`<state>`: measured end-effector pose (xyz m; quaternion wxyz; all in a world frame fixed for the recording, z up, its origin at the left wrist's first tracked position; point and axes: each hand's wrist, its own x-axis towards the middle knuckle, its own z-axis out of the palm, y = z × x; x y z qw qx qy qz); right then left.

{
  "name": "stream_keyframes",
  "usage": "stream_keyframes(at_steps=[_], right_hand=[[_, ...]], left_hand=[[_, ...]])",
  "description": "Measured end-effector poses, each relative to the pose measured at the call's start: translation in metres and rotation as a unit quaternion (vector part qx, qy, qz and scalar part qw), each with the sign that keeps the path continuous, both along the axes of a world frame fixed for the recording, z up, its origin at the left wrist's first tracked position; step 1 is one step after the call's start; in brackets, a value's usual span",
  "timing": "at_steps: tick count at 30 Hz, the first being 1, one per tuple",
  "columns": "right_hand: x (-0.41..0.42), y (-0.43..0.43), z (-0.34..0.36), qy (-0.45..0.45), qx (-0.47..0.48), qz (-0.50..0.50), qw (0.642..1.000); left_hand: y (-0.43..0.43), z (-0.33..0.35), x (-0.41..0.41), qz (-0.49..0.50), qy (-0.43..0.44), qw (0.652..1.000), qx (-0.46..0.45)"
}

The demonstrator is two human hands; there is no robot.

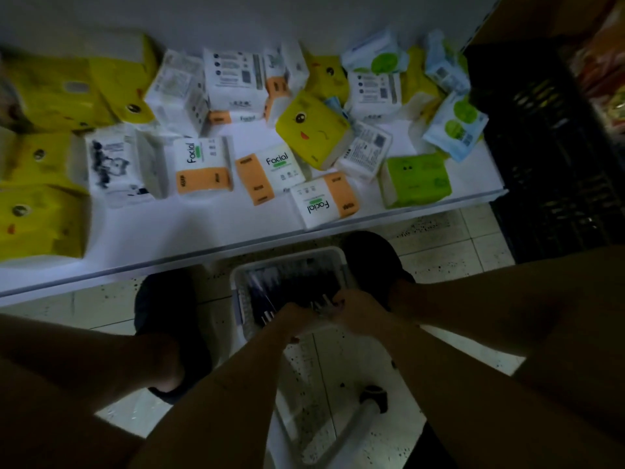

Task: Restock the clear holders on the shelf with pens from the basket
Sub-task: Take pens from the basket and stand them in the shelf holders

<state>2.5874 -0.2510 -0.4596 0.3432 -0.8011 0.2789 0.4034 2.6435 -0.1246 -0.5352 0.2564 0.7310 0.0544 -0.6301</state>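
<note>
We're bent over the basket [291, 257], which sits on the floor [439, 252] between our shoes, near the front edge of the shelf [169, 245]. Left hand [291, 316] and right hand [355, 311] meet over its near side, both curled round a small bunch of pens [321, 304]; pale tips poke out between them. More pens lie loose in the basket, to the left. Light is poor down there, so the count in hand is unclear.

Step, as we read it: gather a bunch to carry up. To do it well:
- square the bunch so all tips face one way before lifting
- one hand clamps, the other tidies stragglers
- keep the bunch small enough for one hand to hold
- lift straight up, clear of the basket rim and shelf edge

The clear holders aren't in view. The shelf level we see holds only tissue packs [203, 167], so we need to look up and find the holders before moving.
</note>
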Motion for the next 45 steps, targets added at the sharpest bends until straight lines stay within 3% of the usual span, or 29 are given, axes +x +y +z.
stream_keyframes(at_steps=[6, 9, 13, 20, 24, 30, 37, 45], right_hand=[[0.000, -0.007, -0.011, 0.018, 0.010, -0.032, 0.999], [0.003, -0.003, -0.020, 0.023, 0.017, -0.027, 0.999], [0.013, 0.004, -0.030, 0.020, 0.016, -0.029, 0.999], [0.013, 0.020, -0.051, 0.005, 0.004, -0.009, 1.000], [0.012, 0.012, -0.060, -0.004, 0.014, -0.018, 1.000], [0.019, 0.018, -0.067, 0.008, -0.009, 0.059, 0.998], [0.026, 0.029, -0.076, 0.075, -0.012, 0.151, 0.986], [0.036, 0.033, -0.074, 0.116, -0.033, 0.094, 0.988]], left_hand=[[-0.007, -0.012, 0.004, 0.147, 0.030, 0.989, -0.007], [-0.007, -0.006, 0.001, 0.147, 0.017, 0.989, 0.002], [-0.002, -0.001, 0.002, 0.084, -0.063, 0.994, 0.010], [0.015, 0.026, 0.017, 0.167, -0.129, 0.977, -0.044], [0.034, 0.042, 0.020, 0.225, -0.101, 0.965, -0.092], [0.047, 0.051, 0.015, 0.184, -0.008, 0.982, -0.041], [0.043, 0.049, 0.011, 0.181, -0.082, 0.980, -0.013], [0.046, 0.062, 0.009, 0.156, -0.075, 0.984, -0.047]])
